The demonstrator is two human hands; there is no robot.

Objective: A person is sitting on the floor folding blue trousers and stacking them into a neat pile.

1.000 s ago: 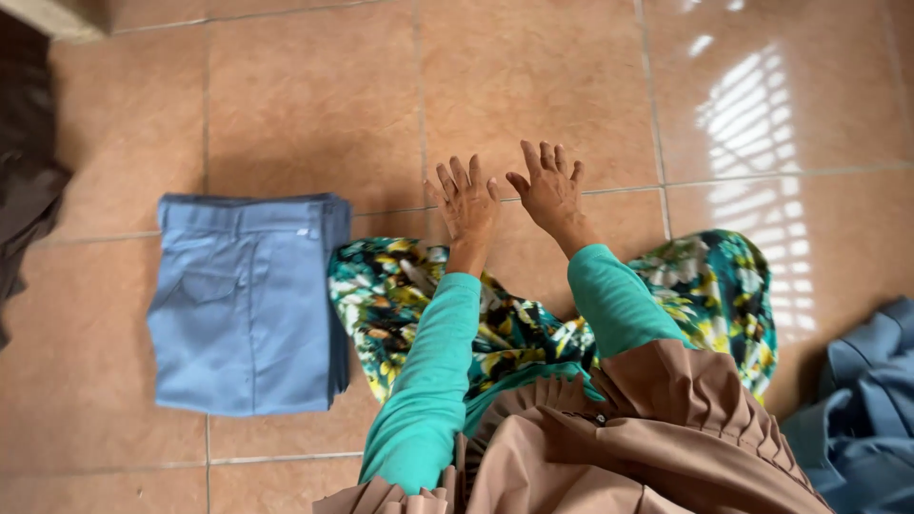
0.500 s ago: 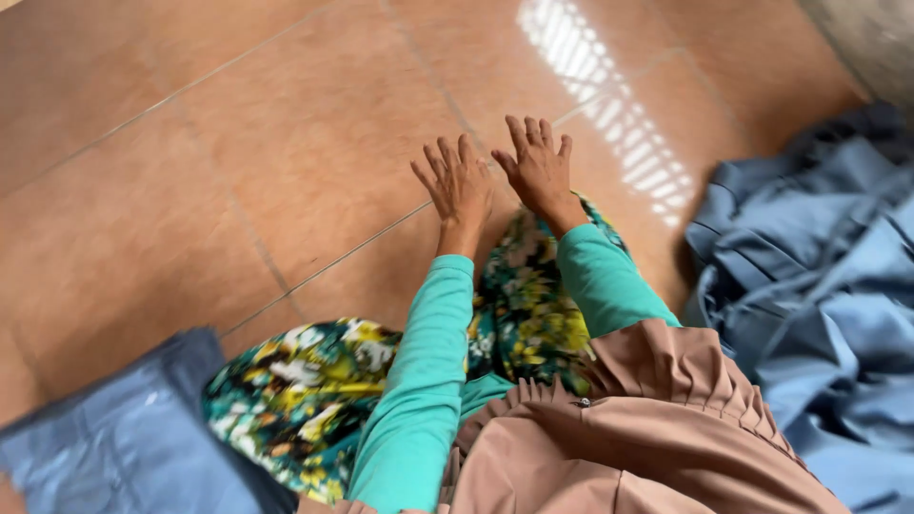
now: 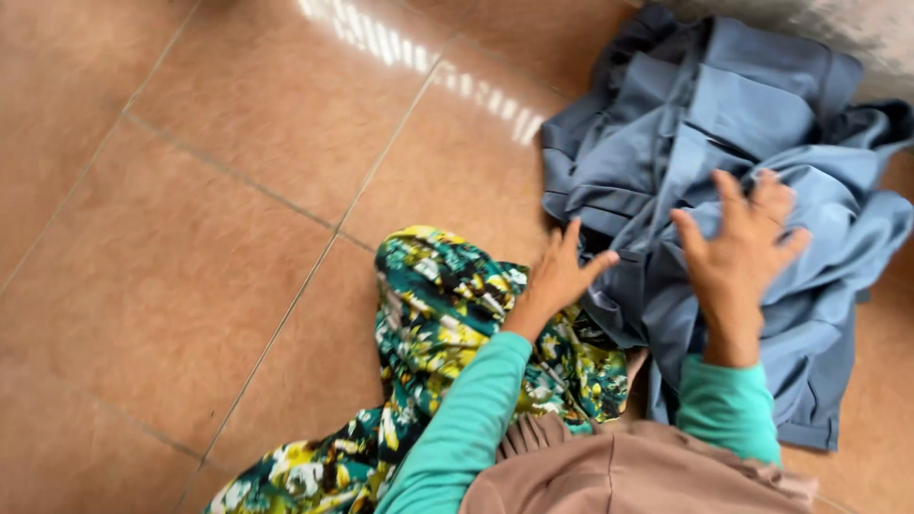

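A moment ago both hands hovered over bare floor tiles [image 3: 190,238]; now the view has swung right and they have come onto the crumpled blue-grey garment [image 3: 724,124]. As I judge it, that garment is now the piece being worked on, though nothing is gripped yet.

Going left to right: the left hand [image 3: 562,276] lies at the near left edge of the heap, fingers spread and thumb out, its fingertips just meeting a fold of the cloth. It is open and has hold of nothing. Below its wrist is the patterned green and yellow fabric [image 3: 438,324] over the person's lap, touching the garment's edge.

The right hand [image 3: 738,247] is further into the pile, flat and wide open with fingers splayed, resting on or just above the cloth; I cannot tell which. It holds nothing.

The garment lies on the floor under and beyond both hands, bunched in loose heavy folds, with flat panels and stitched seams showing, smooth and faintly shiny.
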